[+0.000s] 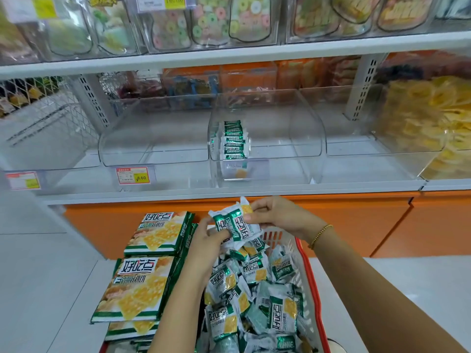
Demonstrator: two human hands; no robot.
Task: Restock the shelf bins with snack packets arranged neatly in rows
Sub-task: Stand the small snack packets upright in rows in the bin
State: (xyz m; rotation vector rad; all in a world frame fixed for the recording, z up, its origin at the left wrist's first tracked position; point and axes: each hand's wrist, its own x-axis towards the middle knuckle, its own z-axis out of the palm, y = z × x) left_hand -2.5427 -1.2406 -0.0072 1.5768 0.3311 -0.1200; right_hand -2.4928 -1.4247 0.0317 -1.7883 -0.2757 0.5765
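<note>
Lying at my far left is a pile of large cracker bags [142,284], green-edged with yellow squares printed on them. Just right of them, my left hand [207,242] curls its fingers round the lower end of a small bunch of snack packets [235,224], green and white. Straight above on the shelf, a clear bin [293,133] holds one short row of packets [234,140] of the same kind, standing on edge along its left wall. My right hand [276,216] pinches the bunch's upper end between thumb and fingertips, and a gold bracelet [320,235] sits on that wrist. Beneath both hands, the red basket [313,289] is heaped with loose packets [257,294]. Farthest right, another bin is full of yellow slices [428,118].
</note>
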